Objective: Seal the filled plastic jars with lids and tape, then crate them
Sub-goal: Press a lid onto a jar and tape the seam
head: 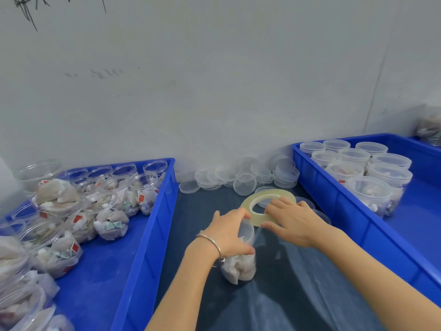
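Lidded jar of tea bags (239, 266): tilted, at 6 o'clock on the dark table (205, 206), gripped by the curled left hand (230, 234). Clear tape roll (267, 205): pinched by the right hand (293, 219), strip drawn to the lid. Loose lids (238, 177): at 12 o'clock. Blue crates: open jars (114, 187) at 9 o'clock, sealed jars (367, 168) at 2 o'clock.

Left blue plastic crate (152, 225) cut off by left and bottom picture edges; near corner unseen. Unlidded clear jars of tea bags at bottom left (21, 304) blurred, partly out of view. Right blue plastic crate (334, 199) cut off at right edge. Third blue crate (427, 143) at far right mostly cropped; contents blurred. Clear lidded jar (241, 263) mostly covered by left hand (229, 232). Clear tape strip (256, 235) nearly invisible. Red tag print too small to read.
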